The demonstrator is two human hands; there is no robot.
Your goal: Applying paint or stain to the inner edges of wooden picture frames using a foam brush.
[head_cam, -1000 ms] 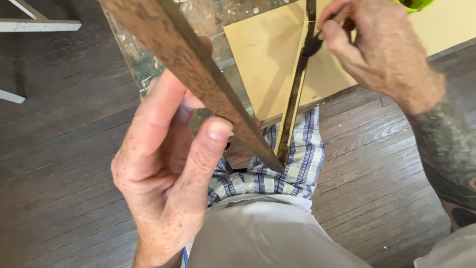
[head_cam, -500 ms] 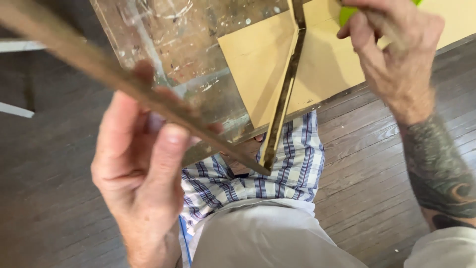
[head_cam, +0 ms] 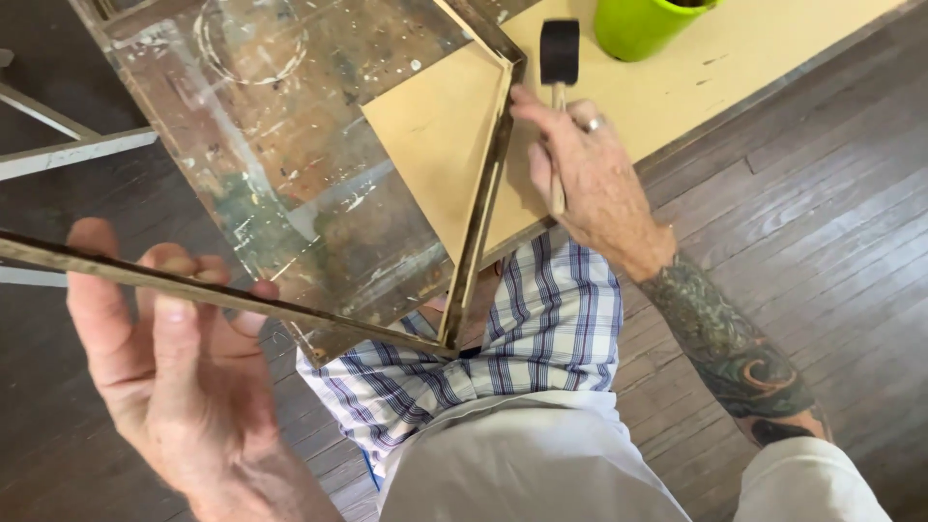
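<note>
Since the earlier frames the wooden frame (head_cam: pixel 290 193) has swung to a flatter, more open angle, its glazed face now turned toward the camera, and the right hand (head_cam: pixel 580 174) has come down from the top edge to the frame's right-hand rail. Left hand (head_cam: pixel 164 358) supports the lower rail, fingers curled round it from beneath and thumb extended alongside; the grip looks loose, more a cradle than a clamp. Right hand is closed around the wooden handle of a black foam brush (head_cam: pixel 559 58), head pointing up, near the rail and just beside the green cup (head_cam: pixel 643 24) on the tan board (head_cam: pixel 435 135). The frame stands on its lower corner against the checked shirt (head_cam: pixel 541 329), above the lap. Judgement: the brush would work best drawn along the rail in one direction, with the left hand firming its hold so the frame does not pivot on that corner. The cup's contents are cut off by the top edge, as is the frame's far corner. Whether the brush is loaded cannot be made out, and the paint-flecked pane obscures the surface beneath.
</note>
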